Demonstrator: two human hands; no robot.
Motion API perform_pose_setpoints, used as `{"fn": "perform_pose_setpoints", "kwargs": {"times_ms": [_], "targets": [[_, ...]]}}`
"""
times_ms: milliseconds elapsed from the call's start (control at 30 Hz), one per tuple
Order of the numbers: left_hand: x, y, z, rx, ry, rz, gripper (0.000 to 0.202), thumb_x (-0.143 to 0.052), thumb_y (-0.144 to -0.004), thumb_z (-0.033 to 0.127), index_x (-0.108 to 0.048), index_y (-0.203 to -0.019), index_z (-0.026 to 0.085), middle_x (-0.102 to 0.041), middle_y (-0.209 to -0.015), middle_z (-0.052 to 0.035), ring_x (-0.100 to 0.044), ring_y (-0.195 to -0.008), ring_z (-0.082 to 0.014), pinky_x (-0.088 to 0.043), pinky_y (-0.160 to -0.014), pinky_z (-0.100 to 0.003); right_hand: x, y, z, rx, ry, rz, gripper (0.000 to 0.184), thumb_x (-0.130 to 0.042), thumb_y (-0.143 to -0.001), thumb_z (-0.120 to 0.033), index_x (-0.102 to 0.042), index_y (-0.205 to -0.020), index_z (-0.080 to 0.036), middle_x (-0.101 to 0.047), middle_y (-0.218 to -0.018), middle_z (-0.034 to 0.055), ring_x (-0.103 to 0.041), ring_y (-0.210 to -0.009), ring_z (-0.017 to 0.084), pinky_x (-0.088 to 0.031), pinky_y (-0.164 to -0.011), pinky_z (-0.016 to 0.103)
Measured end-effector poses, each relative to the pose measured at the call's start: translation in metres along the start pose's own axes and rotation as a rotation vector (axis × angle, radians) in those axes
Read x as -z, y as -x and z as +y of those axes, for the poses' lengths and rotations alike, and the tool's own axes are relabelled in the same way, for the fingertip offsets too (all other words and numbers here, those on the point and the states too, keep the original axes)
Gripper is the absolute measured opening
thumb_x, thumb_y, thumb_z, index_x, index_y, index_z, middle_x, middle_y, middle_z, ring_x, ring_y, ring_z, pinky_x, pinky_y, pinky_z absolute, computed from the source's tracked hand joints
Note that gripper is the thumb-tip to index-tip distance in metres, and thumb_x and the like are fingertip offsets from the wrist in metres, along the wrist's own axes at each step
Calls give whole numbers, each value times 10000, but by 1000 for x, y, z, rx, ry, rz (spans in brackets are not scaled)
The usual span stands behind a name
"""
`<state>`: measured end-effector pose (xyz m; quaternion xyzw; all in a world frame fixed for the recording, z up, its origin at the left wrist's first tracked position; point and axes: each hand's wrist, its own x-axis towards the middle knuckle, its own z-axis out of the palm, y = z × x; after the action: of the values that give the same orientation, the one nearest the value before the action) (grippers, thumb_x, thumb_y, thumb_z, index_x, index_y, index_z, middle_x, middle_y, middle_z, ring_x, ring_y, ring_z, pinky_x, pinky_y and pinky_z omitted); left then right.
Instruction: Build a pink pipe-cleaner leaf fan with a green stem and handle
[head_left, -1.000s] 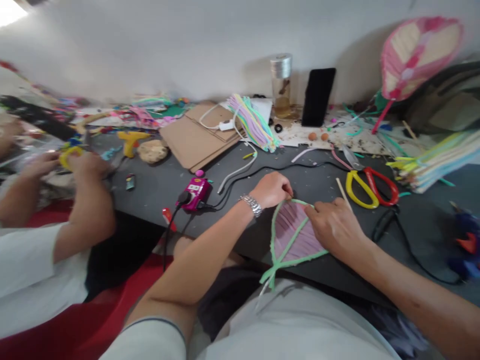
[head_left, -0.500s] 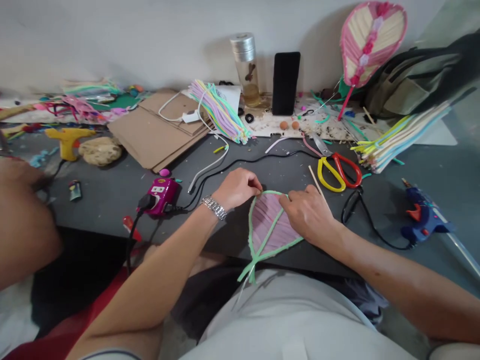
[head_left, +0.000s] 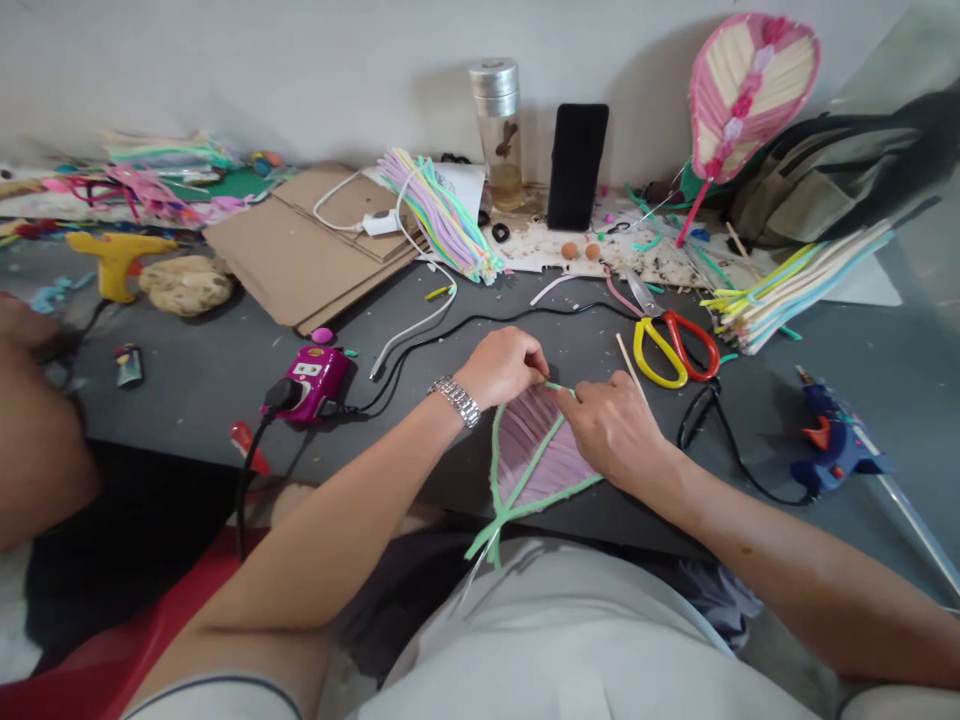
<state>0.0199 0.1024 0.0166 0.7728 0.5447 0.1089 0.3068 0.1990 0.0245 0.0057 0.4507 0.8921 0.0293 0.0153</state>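
A leaf-shaped pipe-cleaner fan [head_left: 531, 455], purple with a green rim and a green midline, lies at the table's front edge. Its crossed green ends and thin wire point down toward my body. My left hand [head_left: 504, 365] is closed in a pinch on the green rim at the top edge. Gripping the upper right side of the fan, my right hand [head_left: 613, 425] has its thumb and fingers close to the left fingertips. A thin wooden stick [head_left: 627, 358] pokes out from behind my right hand; how it is held is hidden.
Scissors [head_left: 667, 345] and a blue glue gun [head_left: 836, 440] lie to the right. A purple power socket [head_left: 311, 385] with black cables sits left. Behind are pipe-cleaner bundles [head_left: 442, 215], cardboard [head_left: 292, 250], a phone [head_left: 577, 165] and a bottle [head_left: 499, 140]. Another person's arm [head_left: 37, 410] is at far left.
My left hand has slid to the right along the fan's top rim, closer to my right hand. My right hand keeps its hold, and the view has shifted slightly.
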Motion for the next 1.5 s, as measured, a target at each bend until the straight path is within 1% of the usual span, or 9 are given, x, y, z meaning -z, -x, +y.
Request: {"fn": "perform_pose_setpoints", "kwargs": {"times_ms": [167,367,567,767,867,1000,1167,1300,1500], "targets": [[-4,-4,5,-18,64,-39,80,-773,-704,99,-794,-759,154,-770,-745,-37,-681,-699,-151,-463,-671,-244,-1,0,0,7,13,2,200,-451,-956,-107,-648,-959,-142,-678,-792,91,-568,-702,196,-187,-716,375],[-11,-7,11,-68,-69,-26,116,-741,-703,77,-798,-737,171,-767,-771,-53,-683,-743,-175,-479,-724,-270,0,0,-1,3,22,3,213,-439,-956,-106,-647,-921,-137,-673,-793,92,-559,-700,192,-186,-711,368],[2,1,0,22,-15,-24,89,-764,-696,104,-797,-738,175,-755,-706,-28,-663,-670,-151,-468,-667,-247,0,1,0,16,29,9,211,-446,-958,-113,-654,-977,-141,-669,-784,89,-554,-696,187,-186,-710,367],[15,9,-16,98,67,-30,88,-756,-678,111,-792,-687,192,-735,-627,5,-627,-600,-126,-450,-630,-230,-1,0,1,17,29,2,191,-463,-928,-93,-648,-935,-138,-667,-777,94,-545,-682,192,-183,-705,365],[16,11,-18,116,48,-22,94,-754,-670,110,-789,-672,197,-729,-612,7,-616,-586,-126,-443,-616,-233,-1,0,0,15,25,13,207,-456,-924,-86,-657,-927,-135,-663,-769,96,-538,-679,193,-185,-706,362],[15,13,-18,117,6,-13,88,-760,-668,105,-792,-693,183,-744,-653,-8,-635,-618,-136,-441,-632,-242,-1,0,-1,15,29,20,213,-454,-927,-89,-659,-904,-139,-661,-755,95,-540,-676,196,-190,-711,364],[17,17,-22,116,84,-7,66,-764,-682,132,-785,-709,188,-755,-678,2,-649,-645,-130,-439,-624,-226,-2,0,0,18,34,19,193,-460,-928,-90,-646,-917,-139,-666,-766,93,-559,-679,198,-187,-707,366],[14,11,-12,108,181,39,46,-766,-684,143,-771,-723,166,-753,-684,-4,-635,-614,-123,-445,-608,-222,0,-1,-1,15,31,12,219,-443,-937,-85,-656,-930,-132,-674,-784,103,-567,-695,204,-192,-709,366],[-2,-6,14,-7,79,-37,87,-774,-662,91,-781,-711,162,-751,-694,-19,-662,-661,-146,-455,-648,-243,-1,0,-1,10,14,10,223,-445,-948,-95,-664,-973,-131,-680,-799,94,-558,-697,193,-193,-715,370]]}}
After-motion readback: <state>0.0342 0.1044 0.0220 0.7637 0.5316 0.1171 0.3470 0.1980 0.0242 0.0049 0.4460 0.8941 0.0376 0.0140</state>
